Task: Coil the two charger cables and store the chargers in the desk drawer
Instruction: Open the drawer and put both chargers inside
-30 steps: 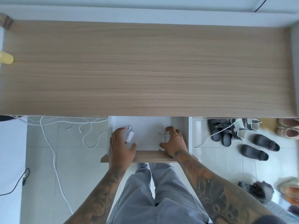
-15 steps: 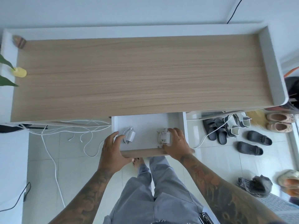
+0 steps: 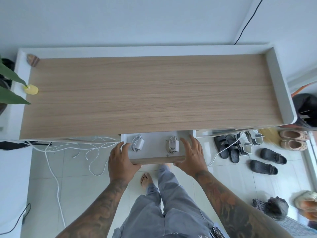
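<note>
Desk drawer (image 3: pixel 127 137), part open: holds left charger (image 3: pixel 137 143) and right charger (image 3: pixel 173 145), cables coiled, lying apart; left hand (image 3: pixel 121 160) and right hand (image 3: pixel 191 156), fingers relaxed and gripping nothing, rest at drawer front (image 3: pixel 157 159); remaining, apparently: close drawer.

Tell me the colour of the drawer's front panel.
Light wood grain, matching the desktop; the drawer front shows in the head view.

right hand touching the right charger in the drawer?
Apart. Head view shows white drawer floor between the right hand fingers and the right charger.
</note>
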